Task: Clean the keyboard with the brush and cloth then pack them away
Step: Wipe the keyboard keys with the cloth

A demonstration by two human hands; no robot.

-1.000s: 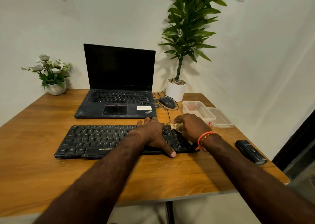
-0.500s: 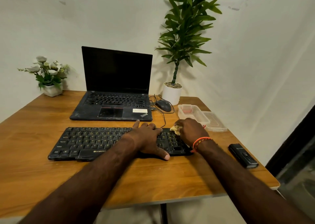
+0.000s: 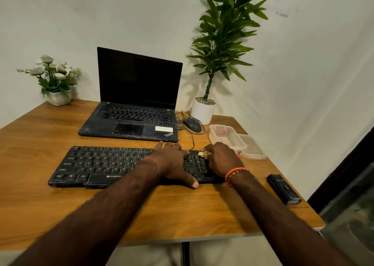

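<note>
A black keyboard [image 3: 105, 164] lies flat on the wooden table [image 3: 40, 205], in front of the laptop. My left hand [image 3: 174, 162] rests palm down on the keyboard's right half, fingers spread, thumb at the front edge. My right hand [image 3: 220, 159] is closed around a small crumpled yellowish cloth [image 3: 203, 154], pressed on the keys at the keyboard's right end. Only a bit of the cloth shows past the fingers. A clear plastic box [image 3: 226, 137] stands open just behind my right hand, its lid [image 3: 253, 148] lying beside it. No brush is visible.
An open black laptop [image 3: 131, 114] sits behind the keyboard, with a wired mouse [image 3: 192, 124] to its right. A tall potted plant [image 3: 203, 109] and a small flower pot [image 3: 57, 97] stand at the back. A black flat device [image 3: 283, 188] lies near the table's right edge.
My right hand with the cloth has shifted slightly along the right-end keys. The left hand stays pressed on the keyboard. The camera has drifted a little.
</note>
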